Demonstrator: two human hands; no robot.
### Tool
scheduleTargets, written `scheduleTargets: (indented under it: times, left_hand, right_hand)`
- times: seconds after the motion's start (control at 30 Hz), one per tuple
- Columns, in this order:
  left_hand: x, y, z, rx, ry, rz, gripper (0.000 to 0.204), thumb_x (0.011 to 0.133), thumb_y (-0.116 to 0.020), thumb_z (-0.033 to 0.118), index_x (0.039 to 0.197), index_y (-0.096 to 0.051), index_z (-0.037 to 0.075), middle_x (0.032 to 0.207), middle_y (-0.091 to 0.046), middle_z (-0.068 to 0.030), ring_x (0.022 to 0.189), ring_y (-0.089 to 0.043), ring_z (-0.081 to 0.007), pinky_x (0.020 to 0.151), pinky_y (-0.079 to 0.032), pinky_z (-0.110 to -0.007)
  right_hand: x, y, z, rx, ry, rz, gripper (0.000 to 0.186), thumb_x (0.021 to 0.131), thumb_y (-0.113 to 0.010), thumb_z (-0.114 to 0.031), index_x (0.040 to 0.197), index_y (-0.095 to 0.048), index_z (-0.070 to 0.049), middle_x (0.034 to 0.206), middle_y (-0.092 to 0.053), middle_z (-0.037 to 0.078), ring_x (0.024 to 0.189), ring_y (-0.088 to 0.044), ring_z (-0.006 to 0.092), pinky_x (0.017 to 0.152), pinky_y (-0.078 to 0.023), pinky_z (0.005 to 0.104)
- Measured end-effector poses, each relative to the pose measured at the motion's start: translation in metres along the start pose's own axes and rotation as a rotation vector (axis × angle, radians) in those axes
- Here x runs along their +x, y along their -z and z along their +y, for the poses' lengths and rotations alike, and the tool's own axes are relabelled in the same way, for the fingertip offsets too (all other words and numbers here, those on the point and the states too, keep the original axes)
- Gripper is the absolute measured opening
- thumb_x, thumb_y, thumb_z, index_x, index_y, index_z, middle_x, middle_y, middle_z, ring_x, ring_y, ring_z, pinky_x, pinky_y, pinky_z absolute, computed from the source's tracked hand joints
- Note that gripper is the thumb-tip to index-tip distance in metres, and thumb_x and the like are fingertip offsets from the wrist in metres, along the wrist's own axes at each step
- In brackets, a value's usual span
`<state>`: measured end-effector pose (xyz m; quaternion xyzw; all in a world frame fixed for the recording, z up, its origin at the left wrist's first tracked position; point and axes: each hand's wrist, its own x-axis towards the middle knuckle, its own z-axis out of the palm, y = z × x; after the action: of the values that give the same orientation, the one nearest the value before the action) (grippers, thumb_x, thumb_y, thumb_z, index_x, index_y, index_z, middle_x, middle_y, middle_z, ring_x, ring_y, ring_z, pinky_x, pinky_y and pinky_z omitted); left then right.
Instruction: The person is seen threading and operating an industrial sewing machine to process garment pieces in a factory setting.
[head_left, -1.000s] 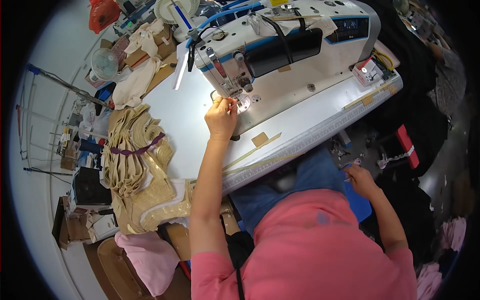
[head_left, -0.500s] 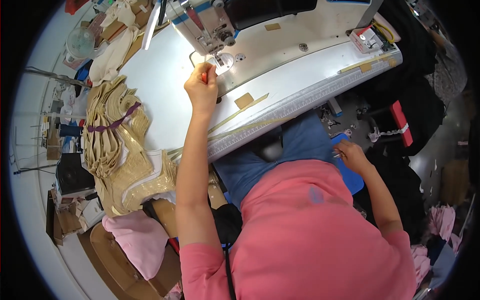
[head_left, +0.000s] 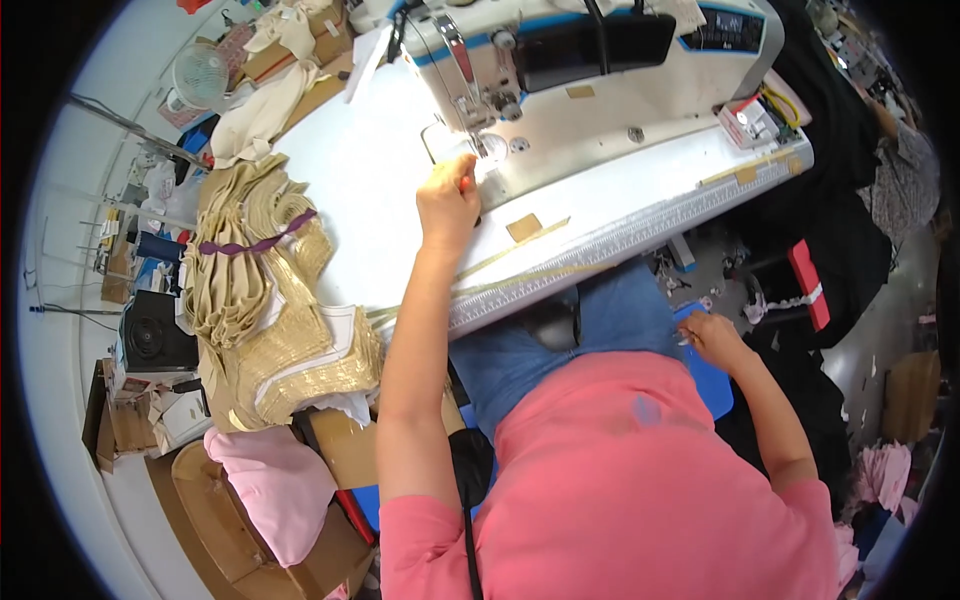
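My left hand (head_left: 448, 203) is closed beside the needle area of a white sewing machine (head_left: 462, 95). A small orange-red tip (head_left: 465, 184) shows between its fingers; the rest is covered, so its kind is unclear. The fingertips are close to the presser foot (head_left: 477, 147) and the round needle plate (head_left: 493, 148). Beside my right thigh, my right hand (head_left: 716, 340) is closed with bent fingers. A small pale, shiny bit (head_left: 684, 338) shows at its fingertips, too little to name.
Gold and beige fabric pieces (head_left: 285, 345), tied with a purple strip, lie at the table's left. A ruler strip (head_left: 560, 284) runs along the front edge. A small box (head_left: 748, 124) stands on the right end. Pink cloth (head_left: 280, 490) rests in a carton (head_left: 215, 500) at lower left.
The whole view has shifted, so the machine and table appear farther right and slightly lower. My left hand stays by the needle, and my right hand stays beside my thigh.
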<state>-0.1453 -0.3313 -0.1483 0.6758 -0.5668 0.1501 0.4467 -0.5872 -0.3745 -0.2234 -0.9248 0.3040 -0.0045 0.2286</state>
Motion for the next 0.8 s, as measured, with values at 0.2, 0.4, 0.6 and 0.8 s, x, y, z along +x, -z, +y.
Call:
scheduleTargets:
  times: [0.2,0.4,0.6,0.8]
  left_hand:
    - [-0.001,0.004,-0.001,0.061,-0.014,-0.094,0.024,0.069,-0.060,-0.005,0.090,-0.064,0.007,0.076,-0.064,-0.0108,0.066,-0.062,-0.0254,0.061,-0.050,-0.032]
    - [0.004,0.000,0.001,0.067,-0.023,-0.089,0.026,0.068,-0.060,-0.007,0.089,-0.064,0.006,0.072,-0.062,-0.0091,0.063,-0.060,-0.0228,0.059,-0.050,-0.031]
    - [0.005,-0.003,-0.005,0.044,-0.072,-0.052,0.025,0.067,-0.058,-0.005,0.087,-0.062,0.009,0.066,-0.057,-0.0060,0.058,-0.059,-0.0226,0.053,-0.049,-0.033]
    - [0.005,-0.001,-0.004,0.024,-0.020,-0.107,0.028,0.066,-0.060,-0.010,0.090,-0.063,0.005,0.071,-0.060,-0.0085,0.061,-0.060,-0.0218,0.058,-0.050,-0.030]
  right_hand:
    - [0.014,0.000,-0.003,0.071,0.060,0.038,0.010,0.080,-0.057,-0.007,0.089,-0.061,-0.006,0.087,-0.061,0.013,0.078,-0.060,0.0348,0.067,-0.049,0.0432]
    - [0.054,-0.029,-0.026,0.229,0.043,0.120,0.017,0.076,-0.060,-0.004,0.092,-0.062,-0.008,0.098,-0.059,0.006,0.075,-0.062,0.0307,0.064,-0.049,0.0417]
    - [0.072,-0.050,-0.019,-0.007,0.039,0.071,0.011,0.080,-0.060,-0.015,0.087,-0.060,-0.006,0.090,-0.060,0.011,0.075,-0.060,0.0349,0.065,-0.048,0.0427]
    - [0.062,-0.026,-0.026,0.283,0.018,-0.364,0.014,0.085,-0.056,-0.018,0.084,-0.057,-0.004,0.086,-0.060,0.016,0.078,-0.058,0.0379,0.067,-0.046,0.0442]
